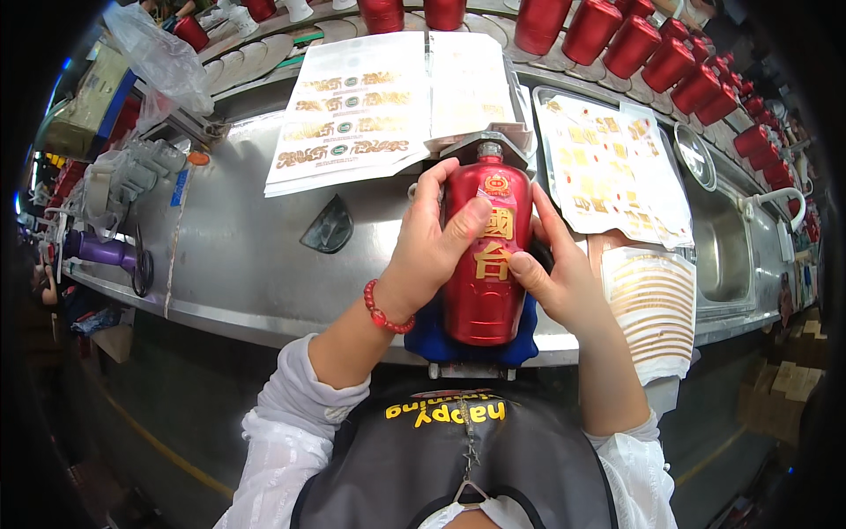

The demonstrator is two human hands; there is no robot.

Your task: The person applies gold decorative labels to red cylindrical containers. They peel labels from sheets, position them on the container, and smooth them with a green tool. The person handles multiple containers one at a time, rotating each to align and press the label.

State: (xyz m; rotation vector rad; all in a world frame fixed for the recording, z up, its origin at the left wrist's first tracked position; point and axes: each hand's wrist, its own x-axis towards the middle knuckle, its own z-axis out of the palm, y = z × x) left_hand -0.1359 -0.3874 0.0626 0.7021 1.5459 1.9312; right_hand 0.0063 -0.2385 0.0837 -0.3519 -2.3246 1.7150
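A glossy red bottle point(484, 300) with gold characters lies on its side in a blue padded cradle point(425, 339) at the near edge of the metal bench. My left hand point(429, 247) wraps over its left side, thumb pressing on the gold decal near the neck. From the right, my right hand point(552, 275) touches the bottle, its thumb tip resting on the lower gold character. A red bead bracelet point(381, 311) circles my left wrist.
Sheets of gold decals point(352, 110) lie behind the bottle, more point(608, 167) to the right with a stack of curved gold strips point(652, 300). Several red bottles point(670, 53) line the back. A small sink point(718, 242) sits at the right, a dark sponge point(328, 227) to the left.
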